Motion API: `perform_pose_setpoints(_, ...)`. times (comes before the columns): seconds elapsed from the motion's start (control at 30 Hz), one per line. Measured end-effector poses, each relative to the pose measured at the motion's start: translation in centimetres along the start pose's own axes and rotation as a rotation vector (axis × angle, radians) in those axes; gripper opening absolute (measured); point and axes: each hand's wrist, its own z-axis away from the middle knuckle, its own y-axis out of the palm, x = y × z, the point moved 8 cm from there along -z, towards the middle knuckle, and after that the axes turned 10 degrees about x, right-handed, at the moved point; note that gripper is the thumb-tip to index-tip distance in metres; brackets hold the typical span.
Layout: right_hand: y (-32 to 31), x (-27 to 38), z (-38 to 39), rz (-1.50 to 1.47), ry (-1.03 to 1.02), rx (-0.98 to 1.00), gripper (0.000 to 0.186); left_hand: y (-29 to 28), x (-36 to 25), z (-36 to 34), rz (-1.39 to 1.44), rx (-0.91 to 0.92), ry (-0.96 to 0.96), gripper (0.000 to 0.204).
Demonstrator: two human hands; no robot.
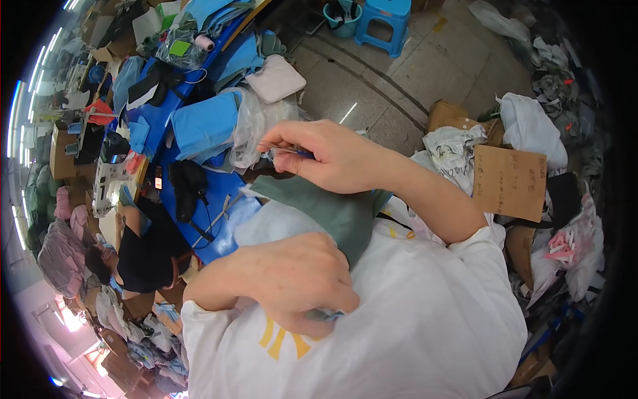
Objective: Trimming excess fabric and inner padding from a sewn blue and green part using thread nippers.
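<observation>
My right hand pinches a slim metal tool, fingers nearly together; its long axis lies almost crosswise, metal end toward my left, above green cloth slanting down rightward; my left hand curls tightly around bluish fabric.

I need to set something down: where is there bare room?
The widest bare patch is the floor between the blue stool and the white bag at right. On the blue table, a small gap shows between the black object and the dark green cloth. It is crowded around the folded blue cloth and clear plastic bag.
</observation>
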Motion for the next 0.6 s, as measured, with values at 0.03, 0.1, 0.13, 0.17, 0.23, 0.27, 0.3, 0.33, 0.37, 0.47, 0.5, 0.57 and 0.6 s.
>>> perform_pose_setpoints(0.03,0.0,0.1,-0.1,0.010,-0.022,-0.006,0.023,0.0,0.0,0.0,-0.004,0.009,-0.004,0.024)
perform_pose_setpoints(0.1,0.1,0.2,-0.5,0.032,-0.040,-0.001,0.026,0.1,0.1,-0.1,-0.006,0.016,-0.008,0.024)
perform_pose_setpoints(0.13,0.2,0.4,-0.7,0.056,-0.059,0.003,0.028,0.1,0.1,-0.1,-0.007,0.022,-0.010,0.024)
perform_pose_setpoints(0.17,0.2,0.5,-0.9,0.055,-0.059,0.005,0.028,0.2,0.1,-0.2,-0.007,0.028,-0.012,0.024)
perform_pose_setpoints(0.23,0.5,1.2,-1.2,0.076,-0.104,0.029,0.032,0.2,0.1,-0.3,-0.012,0.029,-0.013,0.024)
perform_pose_setpoints(0.27,0.6,1.2,-1.4,0.076,-0.104,0.029,0.032,0.3,0.1,-0.3,-0.017,0.034,-0.013,0.025)
perform_pose_setpoints(0.3,0.8,1.2,-1.5,0.080,-0.108,0.040,0.035,0.2,0.0,-0.3,-0.017,0.033,-0.013,0.025)
perform_pose_setpoints(0.33,1.0,1.3,-1.7,0.083,-0.112,0.051,0.037,0.2,0.0,-0.4,-0.014,0.034,-0.014,0.025)
perform_pose_setpoints(0.37,1.0,1.4,-1.9,0.083,-0.112,0.051,0.037,0.3,0.0,-0.4,-0.011,0.035,-0.015,0.025)
perform_pose_setpoints(0.47,2.1,0.8,-2.4,0.008,-0.006,0.154,0.037,0.3,0.0,-0.4,-0.012,0.035,-0.014,0.026)
perform_pose_setpoints(0.5,2.0,0.7,-2.5,0.030,-0.008,0.120,0.035,0.3,0.0,-0.5,-0.013,0.035,-0.014,0.026)
perform_pose_setpoints(0.57,2.2,-0.5,-2.6,0.051,-0.010,0.084,0.034,0.3,-0.1,-0.5,-0.016,0.035,-0.016,0.026)
perform_pose_setpoints(0.6,1.2,-0.9,-2.6,0.152,-0.082,-0.072,0.033,0.4,-0.1,-0.5,-0.017,0.038,-0.016,0.026)
